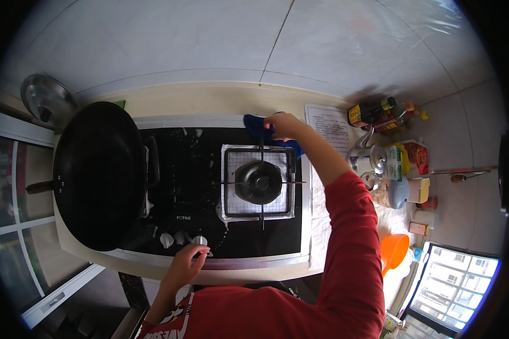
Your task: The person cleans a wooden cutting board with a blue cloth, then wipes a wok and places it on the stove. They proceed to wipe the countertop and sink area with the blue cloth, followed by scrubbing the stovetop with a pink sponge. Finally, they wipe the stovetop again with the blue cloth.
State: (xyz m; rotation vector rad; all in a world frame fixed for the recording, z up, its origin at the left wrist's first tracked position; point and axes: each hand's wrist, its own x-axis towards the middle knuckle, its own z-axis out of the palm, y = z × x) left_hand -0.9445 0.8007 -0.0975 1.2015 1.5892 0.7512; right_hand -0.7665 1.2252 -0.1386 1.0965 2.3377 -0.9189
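Across the black hob (189,166), with white smears on its glass, you seem to be wiping the rear edge, and the next stroke calls for steering round the pan support (261,150). Your right hand (284,125) is clamped on the blue cloth (255,125), bunched behind that support; your left hand (188,263) is beside a control knob (199,240), whether gripping it I cannot tell.
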